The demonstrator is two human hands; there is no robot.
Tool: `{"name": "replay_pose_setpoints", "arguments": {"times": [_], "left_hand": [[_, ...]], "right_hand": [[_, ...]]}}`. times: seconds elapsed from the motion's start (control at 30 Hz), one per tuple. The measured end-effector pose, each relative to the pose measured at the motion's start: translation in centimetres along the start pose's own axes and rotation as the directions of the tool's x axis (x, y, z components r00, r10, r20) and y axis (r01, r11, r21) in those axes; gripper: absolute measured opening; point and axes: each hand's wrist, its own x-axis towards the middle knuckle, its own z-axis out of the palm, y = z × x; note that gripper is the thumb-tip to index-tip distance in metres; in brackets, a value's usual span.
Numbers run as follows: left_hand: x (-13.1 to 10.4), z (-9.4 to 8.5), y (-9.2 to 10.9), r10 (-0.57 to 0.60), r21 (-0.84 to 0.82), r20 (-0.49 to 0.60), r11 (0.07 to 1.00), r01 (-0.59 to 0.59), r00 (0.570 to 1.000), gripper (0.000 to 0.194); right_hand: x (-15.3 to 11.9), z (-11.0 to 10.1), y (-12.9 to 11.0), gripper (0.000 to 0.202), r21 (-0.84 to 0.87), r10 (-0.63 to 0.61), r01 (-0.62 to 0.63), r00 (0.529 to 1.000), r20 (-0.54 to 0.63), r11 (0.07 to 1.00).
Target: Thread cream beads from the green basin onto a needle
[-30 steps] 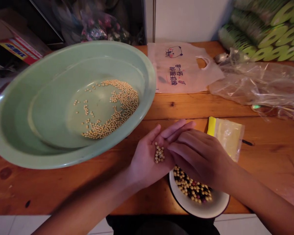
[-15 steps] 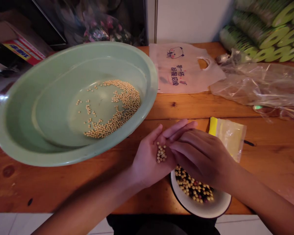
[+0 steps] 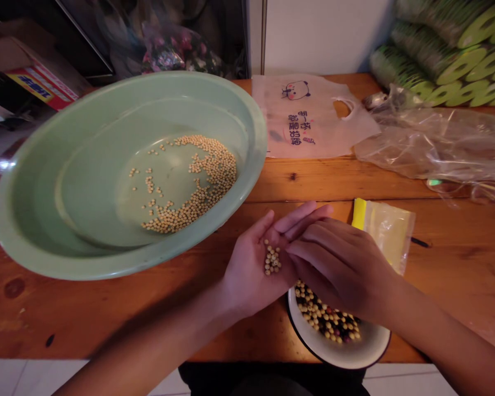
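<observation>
left hand [image 3: 251,269]: palm up, slightly cupped, thumb raised apart from the fingers, a small cluster of pale round beads [image 3: 272,260] lying loose in the palm. right hand [image 3: 346,264]: back upward, reaching across the left palm and fingers; its fingers lie close together and bend down, tips hidden, so cannot tell whether they meet or pinch anything.

below the hands, at the near edge of the wooden table [image 3: 297,181], right of its middle: white bowl [image 3: 373,344] with a dark rim, partly under the right hand. in it, mixed beads [image 3: 328,320], mostly pale yellow and black, a few reddish or purple.

large green plastic basin [image 3: 86,165] on the left part of the table, beyond the left forearm. small cream beads [image 3: 216,170] gather in a curved band along the right and near side of its floor, a few scattered toward the middle.

just beyond the right hand: small clear packet [image 3: 385,234] with a yellow strip; a thin dark piece [image 3: 419,242] beside it. toward the far edge: flat white plastic bag [image 3: 280,121] with a panda print, crumpled clear plastic [image 3: 437,140] to its right, green-ended rolls [image 3: 457,66] stacked at the far right corner.
</observation>
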Motion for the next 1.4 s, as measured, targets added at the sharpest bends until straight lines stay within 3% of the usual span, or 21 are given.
{"name": "replay_pose_setpoints", "arguments": {"times": [0.63, 0.87, 1.17, 1.4], "left_hand": [[-0.15, 0.14, 0.07, -0.017, 0.063, -0.009, 0.998, 0.017, 1.0, 0.05], [-0.37, 0.25, 0.44, -0.075, 0.035, 0.001, 0.997, 0.075, 0.997, 0.051], [-0.18, 0.04, 0.36, -0.029, 0.043, 0.032, 0.999, 0.027, 0.999, 0.052], [-0.32, -0.11, 0.55, -0.069, -0.019, 0.025, 0.997, 0.069, 0.997, 0.049]], "right_hand": [[-0.21, 0.06, -0.16, 0.012, -0.073, 0.004, -0.005, 1.0, -0.015, 0.997], [0.03, 0.03, -0.3, 0.012, -0.04, 0.026, -0.027, 0.999, -0.033, 0.999], [-0.47, -0.16, -0.13, 0.009, -0.085, 0.088, -0.092, 0.995, -0.052, 0.992], [-0.19, -0.13, 0.06, 0.013, -0.122, 0.095, -0.097, 0.995, -0.019, 0.988]]}}
